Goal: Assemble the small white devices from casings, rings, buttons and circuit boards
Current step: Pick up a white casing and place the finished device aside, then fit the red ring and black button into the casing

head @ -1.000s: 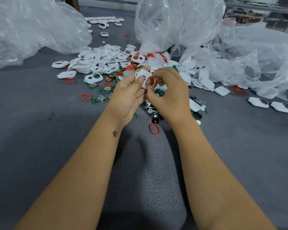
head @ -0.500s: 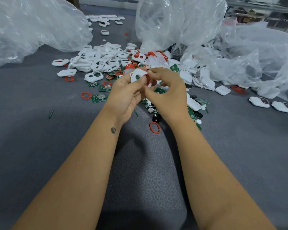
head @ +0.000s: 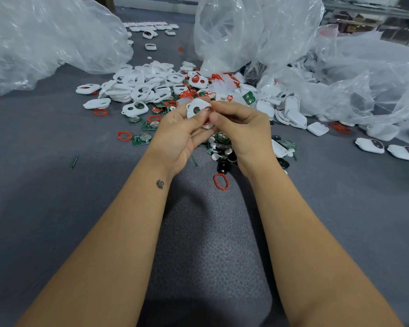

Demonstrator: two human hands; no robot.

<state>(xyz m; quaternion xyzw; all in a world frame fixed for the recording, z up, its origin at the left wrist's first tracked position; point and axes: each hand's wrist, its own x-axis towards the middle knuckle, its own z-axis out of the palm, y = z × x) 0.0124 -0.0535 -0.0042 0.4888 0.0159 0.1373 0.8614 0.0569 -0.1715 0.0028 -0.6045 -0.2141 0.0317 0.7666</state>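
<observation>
Two hands meet over the parts pile, and the white casing (head: 197,109) has tipped since a second ago: its round opening now faces the camera, where it sat more edge-on before. Left hand (head: 183,132) clamps it between thumb and fingers; right hand (head: 242,128) pinches a red ring (head: 208,110) against its edge, so the seating looks underway, not finished. Underneath, a grey padded surface (head: 57,197) carries loose casings (head: 137,88), green circuit boards (head: 141,139) and a stray ring (head: 221,181); two finished devices (head: 387,151) sit right; clear plastic bags (head: 257,31) crowd the back.
</observation>
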